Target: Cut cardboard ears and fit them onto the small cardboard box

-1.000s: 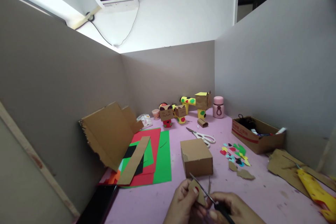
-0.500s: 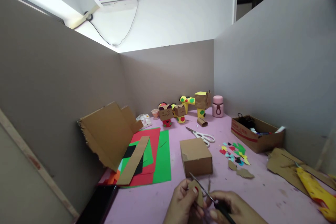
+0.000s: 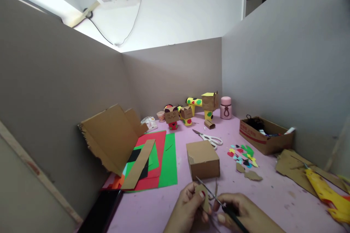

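Note:
Low in the view, my left hand (image 3: 188, 207) pinches a small brown cardboard piece (image 3: 203, 197) between thumb and fingers. My right hand (image 3: 243, 214) is closed round the dark handle of a pair of scissors (image 3: 218, 200), whose thin blades point up and left across the cardboard piece. A thin cardboard strip hangs beside the blades. Both hands hover just above the pink table (image 3: 169, 204), in front of a closed brown cardboard box (image 3: 202, 159).
Red, green and black paper sheets (image 3: 155, 160) and torn cardboard (image 3: 112, 138) lie at the left. White-handled scissors (image 3: 209, 138), small coloured cut-outs (image 3: 242, 154), cardboard figures (image 3: 188, 111), a pink bottle (image 3: 225, 108) and an open supply box (image 3: 265, 134) sit behind. Grey partitions wall the table.
The view has tilted down slightly, so everything sits a little higher in the picture. The hands keep the same grips, with the scissors still across the cardboard piece.

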The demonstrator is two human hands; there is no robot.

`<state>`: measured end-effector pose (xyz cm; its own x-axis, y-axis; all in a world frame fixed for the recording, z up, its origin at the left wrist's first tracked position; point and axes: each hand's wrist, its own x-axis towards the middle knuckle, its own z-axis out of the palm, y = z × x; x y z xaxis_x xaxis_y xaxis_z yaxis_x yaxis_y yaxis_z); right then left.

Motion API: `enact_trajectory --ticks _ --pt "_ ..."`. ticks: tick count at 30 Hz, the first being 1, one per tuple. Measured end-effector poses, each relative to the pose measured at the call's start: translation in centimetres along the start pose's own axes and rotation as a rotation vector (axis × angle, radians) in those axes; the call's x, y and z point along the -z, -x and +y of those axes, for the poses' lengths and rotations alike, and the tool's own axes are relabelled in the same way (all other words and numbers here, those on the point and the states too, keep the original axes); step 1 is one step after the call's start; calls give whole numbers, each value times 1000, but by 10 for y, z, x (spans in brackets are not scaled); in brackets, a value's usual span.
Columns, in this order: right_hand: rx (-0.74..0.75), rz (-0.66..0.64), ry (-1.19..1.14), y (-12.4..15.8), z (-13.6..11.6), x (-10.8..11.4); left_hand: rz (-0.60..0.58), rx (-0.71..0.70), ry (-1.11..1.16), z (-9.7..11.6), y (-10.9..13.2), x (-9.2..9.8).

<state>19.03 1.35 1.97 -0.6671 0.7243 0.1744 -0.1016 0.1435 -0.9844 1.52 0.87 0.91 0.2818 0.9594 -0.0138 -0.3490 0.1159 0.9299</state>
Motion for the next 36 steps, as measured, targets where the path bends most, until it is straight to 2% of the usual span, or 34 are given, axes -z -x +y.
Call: enact_trajectory --ticks 5,11,24,28,36 --pt "-58 40 135 1 -1 4 11 13 -28 1 0 0" --pt "-72 31 185 2 -3 6 22 37 -58 3 -1 0" --pt "-74 15 91 2 0 4 52 16 -51 14 7 -8" --pt "-12 -30 29 1 -5 1 39 44 -51 10 5 -6" --pt "3 -46 42 1 -4 0 16 50 -49 -1 -1 2"
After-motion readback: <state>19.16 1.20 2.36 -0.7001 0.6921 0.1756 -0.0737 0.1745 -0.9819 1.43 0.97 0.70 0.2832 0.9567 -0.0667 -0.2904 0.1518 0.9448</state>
